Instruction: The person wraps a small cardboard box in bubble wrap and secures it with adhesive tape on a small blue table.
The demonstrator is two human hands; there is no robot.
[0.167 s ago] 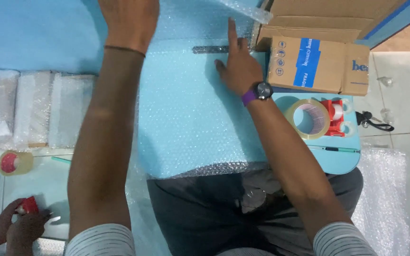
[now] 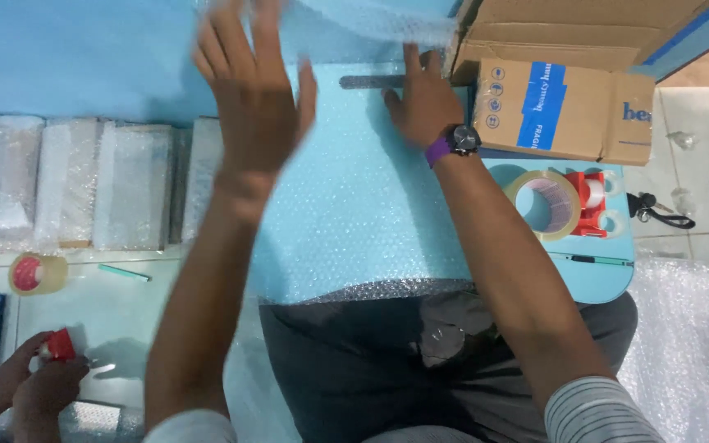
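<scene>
While my left hand (image 2: 254, 98) hung raised above the table with its fingers spread apart and holding nothing, my right hand (image 2: 422, 100) lay flat, fingers extended, pressing the sheet of bubble wrap (image 2: 354, 213) spread over the blue table (image 2: 59, 57). A metal ruler (image 2: 369, 81) lay on the sheet just beside that hand's fingertips. I counted one purple-strapped wristwatch (image 2: 457, 141), one brown cardboard box (image 2: 564, 111) with blue labels at the table's right end, one clear tape roll in a red dispenser (image 2: 560, 201) below it, and a second tape roll (image 2: 36, 273) at the left. Several bubble-wrapped parcels (image 2: 92, 184) stood in a row along the left side. Another person's hands (image 2: 38, 381) gripped a small red object (image 2: 59, 344) in the lower left corner.
</scene>
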